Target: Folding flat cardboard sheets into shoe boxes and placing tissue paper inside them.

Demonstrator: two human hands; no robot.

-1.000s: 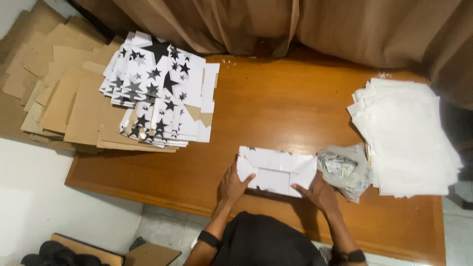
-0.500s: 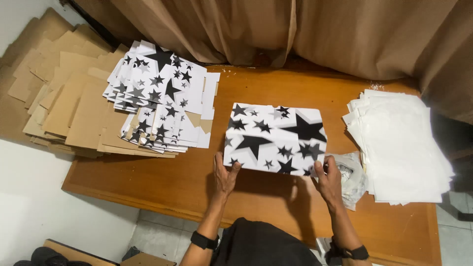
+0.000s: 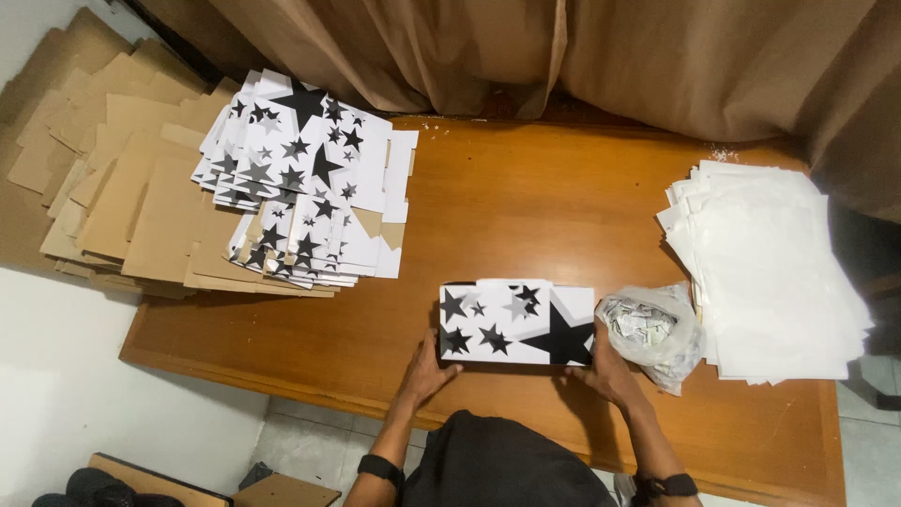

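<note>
A white cardboard box (image 3: 516, 322) printed with black and grey stars lies on the wooden table (image 3: 526, 207) near its front edge. My left hand (image 3: 427, 369) grips its lower left corner. My right hand (image 3: 605, 371) presses against its lower right corner. Both hands hold the box between them.
A stack of flat star-printed cardboard sheets (image 3: 300, 178) lies at the table's left end, over plain brown cardboard (image 3: 122, 207). White tissue sheets (image 3: 770, 263) are piled at the right. A clear plastic bag (image 3: 652, 329) of small packets sits right of the box. Brown curtains (image 3: 582, 56) hang behind.
The box was a white folded piece, then a wide star-printed panel held farther back. Now it is folded narrower and sits closer to me, both hands at its lower corners.
</note>
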